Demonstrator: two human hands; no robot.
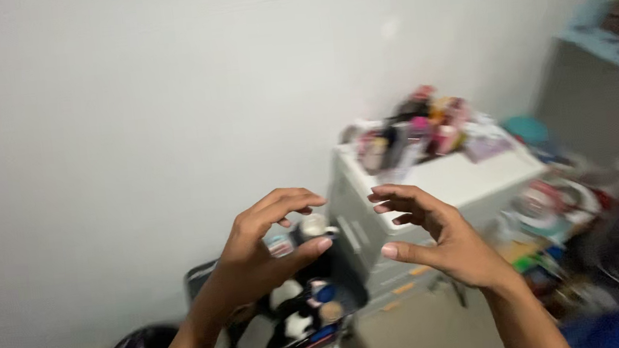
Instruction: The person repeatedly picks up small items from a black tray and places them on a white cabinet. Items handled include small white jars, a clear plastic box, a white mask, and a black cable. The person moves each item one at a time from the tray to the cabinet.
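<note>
Fingers of left hand (268, 250) and right hand (437, 241) curled, spread apart, holding nothing; both hover above a dark open case (293, 315) of small jars on the floor. Judgement: steady the view before reaching down. White drawer unit (411, 209) crowds the right; clutter beyond, blurred.

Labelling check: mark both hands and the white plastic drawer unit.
left hand (268, 250), head view, on the back of the hand.
right hand (448, 240), head view, on the palm side below the fingers.
white plastic drawer unit (476, 173), head view, on its bare top surface.
</note>
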